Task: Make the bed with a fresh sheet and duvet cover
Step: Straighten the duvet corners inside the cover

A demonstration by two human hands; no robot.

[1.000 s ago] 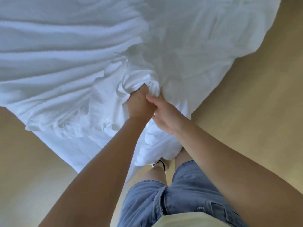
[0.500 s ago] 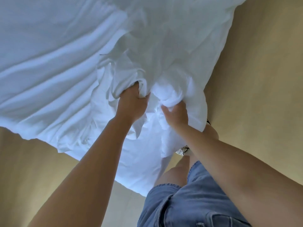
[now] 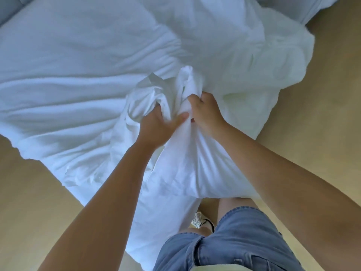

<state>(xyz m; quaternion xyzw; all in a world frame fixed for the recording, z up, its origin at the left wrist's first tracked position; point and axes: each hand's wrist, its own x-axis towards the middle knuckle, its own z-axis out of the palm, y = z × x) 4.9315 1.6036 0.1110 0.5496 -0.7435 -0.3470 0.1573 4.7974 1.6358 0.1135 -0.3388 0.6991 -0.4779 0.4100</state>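
We're looking straight down on a big spread of white bedding, and both hands are right in the thick of it. Our left hand has its fingers dug into a bunched fold, with the thumb stretched out to the right across the cloth. That's a firm fistful. Just beside that thumb, our right hand is clenched round a twisted ridge of the same fabric, which stands up between the two hands.

From the grip, long creases fan away to the left, while the right side lies puffier and shows a faint greenish tinge. Below our hands the cloth hangs down in front of our legs, over the tan floor. We cannot tell sheet from cover in this heap.

Down at the bottom are our denim shorts, and a pale shoe peeks out beside the hanging cloth. A grey-blue padded edge shows in the top left corner.
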